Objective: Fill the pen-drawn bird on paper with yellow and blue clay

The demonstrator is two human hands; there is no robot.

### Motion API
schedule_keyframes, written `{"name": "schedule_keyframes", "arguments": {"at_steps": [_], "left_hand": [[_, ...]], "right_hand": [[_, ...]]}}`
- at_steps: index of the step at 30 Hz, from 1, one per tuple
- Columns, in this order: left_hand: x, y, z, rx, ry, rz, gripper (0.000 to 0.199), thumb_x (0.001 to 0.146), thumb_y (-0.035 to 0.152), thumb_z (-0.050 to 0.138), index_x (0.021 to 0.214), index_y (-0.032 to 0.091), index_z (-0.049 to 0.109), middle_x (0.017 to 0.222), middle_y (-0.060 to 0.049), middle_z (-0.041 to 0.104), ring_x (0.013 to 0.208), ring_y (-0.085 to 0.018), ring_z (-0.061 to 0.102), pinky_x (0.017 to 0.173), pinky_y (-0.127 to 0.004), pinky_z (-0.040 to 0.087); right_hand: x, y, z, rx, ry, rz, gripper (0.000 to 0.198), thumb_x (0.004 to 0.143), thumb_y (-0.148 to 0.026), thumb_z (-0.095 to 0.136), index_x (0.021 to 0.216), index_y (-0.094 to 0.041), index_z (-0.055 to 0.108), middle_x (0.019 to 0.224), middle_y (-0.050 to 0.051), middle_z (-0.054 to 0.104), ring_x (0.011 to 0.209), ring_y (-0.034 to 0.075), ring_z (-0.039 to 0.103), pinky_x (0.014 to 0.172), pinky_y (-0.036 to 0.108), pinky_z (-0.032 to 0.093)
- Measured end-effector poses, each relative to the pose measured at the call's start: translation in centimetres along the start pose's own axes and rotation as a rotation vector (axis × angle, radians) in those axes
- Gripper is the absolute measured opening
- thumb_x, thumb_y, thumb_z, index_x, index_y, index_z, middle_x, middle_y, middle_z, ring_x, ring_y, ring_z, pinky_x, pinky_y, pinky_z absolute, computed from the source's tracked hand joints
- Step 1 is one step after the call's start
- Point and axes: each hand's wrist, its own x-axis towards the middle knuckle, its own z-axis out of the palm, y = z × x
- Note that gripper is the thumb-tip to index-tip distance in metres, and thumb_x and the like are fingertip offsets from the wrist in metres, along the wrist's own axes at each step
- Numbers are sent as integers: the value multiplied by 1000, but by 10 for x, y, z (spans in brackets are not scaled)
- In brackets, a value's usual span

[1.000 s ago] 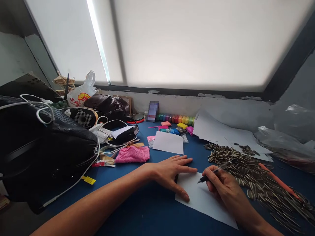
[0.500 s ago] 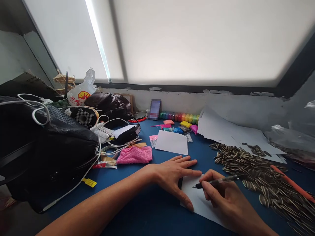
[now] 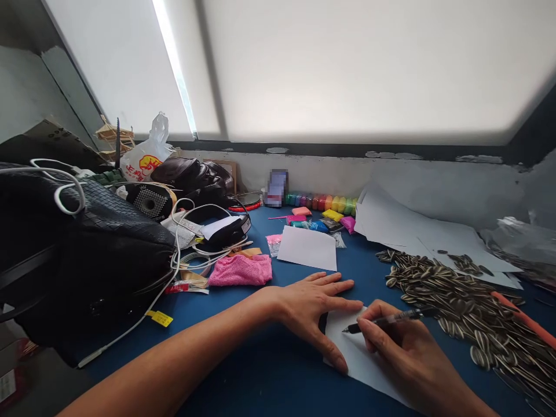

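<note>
My left hand [image 3: 319,310] lies flat with fingers spread, its thumb and index finger over the left part of a white sheet of paper [image 3: 362,365]. In my right hand [image 3: 403,347] is a dark pen with a clear barrel [image 3: 393,318], pinched between thumb and fingers. Its tip points left and rests at or just above the sheet. I cannot make out any marks on the paper. Part of the sheet is hidden under both hands. A second white sheet [image 3: 307,248] lies beyond my left fingertips.
Sunflower seeds [image 3: 456,304] are heaped at the right, an orange stick [image 3: 525,321] among them. Behind stand white papers [image 3: 399,220]. A pink cloth [image 3: 241,270], white cables [image 3: 176,249] and a black bag [image 3: 95,266] fill the left. Colourful packets [image 3: 332,215] lie at the back.
The whole view has shifted slightly, with things sitting a little further right. Both hands keep nearly the same pose, the pen still at the paper.
</note>
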Motion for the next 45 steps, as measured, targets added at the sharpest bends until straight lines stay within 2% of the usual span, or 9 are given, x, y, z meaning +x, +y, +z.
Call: {"name": "schedule_keyframes", "arguments": {"at_steps": [8,14,20,36,42,45], "left_hand": [[0,-2,0,-1,-4,16,92,74,65,65,150,26,30,161,-7,8,148,-30,-3,118,-49,0],[1,-1,-1,2,-7,17,94,73,66,66,150,25,31,161,-9,8,148,-31,-4,118,-49,0],[1,-2,-2,-18,-17,30,93,73,65,66,150,26,30,161,-9,7,148,-30,-6,117,-51,-2],[0,-3,-2,-14,-23,33,94,73,64,67,150,24,30,161,-10,8,148,-28,-6,118,-47,-2],[0,-3,-2,-10,-22,37,94,73,64,67,150,23,30,161,-12,8,148,-27,-5,118,-47,-3],[0,-3,-2,-13,-24,35,94,73,64,66,150,23,30,161,-11,7,148,-27,-5,118,-46,-3]], "right_hand": [[1,0,-1,-27,-39,-20,50,87,-59,51,56,-20,54,69,0,55,48,9,39,44,24,32],[0,2,0,40,-69,24,42,87,-58,53,66,-22,56,59,-3,47,47,9,38,45,23,31],[0,6,1,54,-108,44,41,88,-58,52,70,-21,56,59,-5,46,46,8,38,44,22,28],[0,9,0,-11,-110,-14,47,89,-58,51,63,-20,57,77,1,58,51,8,41,47,22,35],[0,6,0,-49,-83,-51,46,89,-58,50,63,-21,58,71,1,59,51,10,46,45,22,37],[1,0,-4,-99,-98,-48,40,88,-56,51,69,-22,61,71,2,61,56,13,52,49,24,41]]}}
